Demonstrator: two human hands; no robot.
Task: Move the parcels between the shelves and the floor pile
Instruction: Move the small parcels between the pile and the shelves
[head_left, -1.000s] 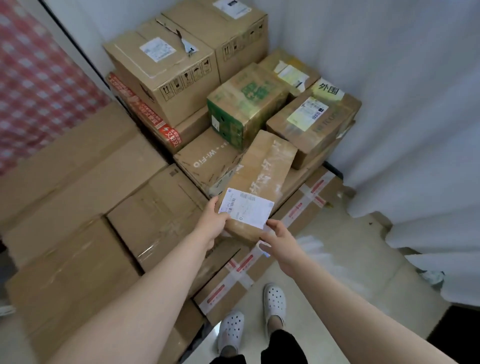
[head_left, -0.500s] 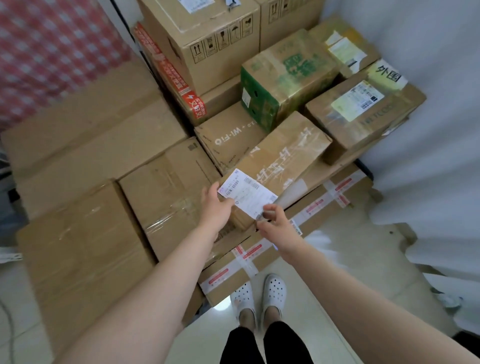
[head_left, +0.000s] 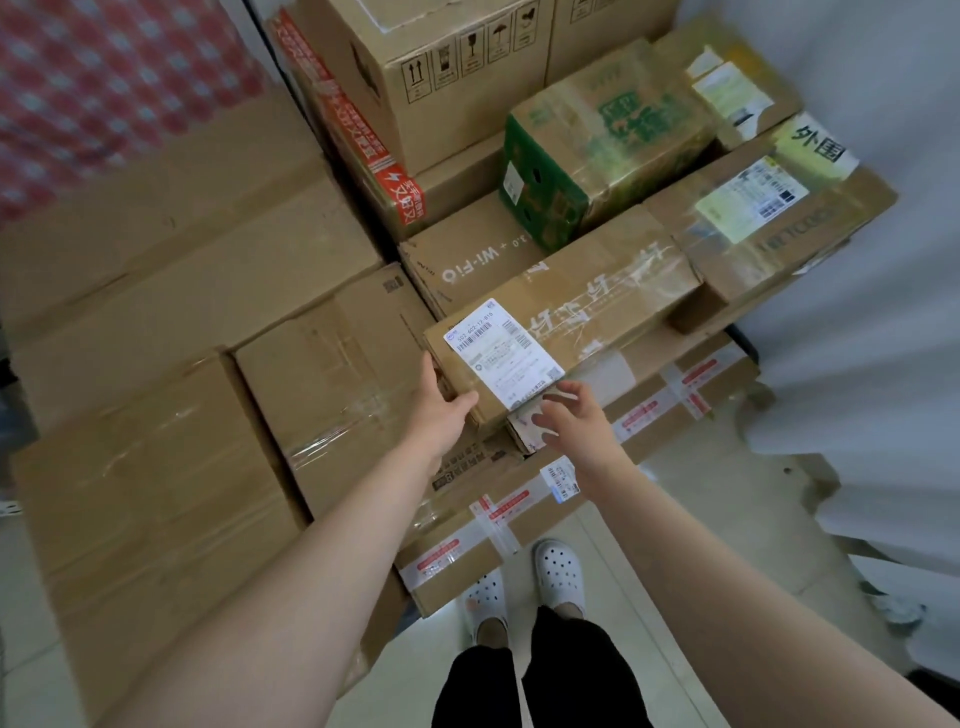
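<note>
Cardboard, long and taped: parcel (head_left: 561, 317) lying slantwise atop the floor pile (head_left: 332, 364), near end overhanging. Left hand (head_left: 441, 413) cupped round the near corner, right hand (head_left: 571, 421) spread loose by the label (head_left: 504, 353), gripping nothing. Could tip or slide off toward the white shoes (head_left: 558, 571) if lifted one-handed by that corner.

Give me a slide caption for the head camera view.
Left hand grips a long labelled parcel atop the floor pile; open right hand hovers beside it.

Brown parcels (head_left: 597, 291), one green box (head_left: 571, 171); white label (head_left: 504, 353), white clogs (head_left: 558, 577), perhaps red-checked cloth (head_left: 104, 78)
</note>
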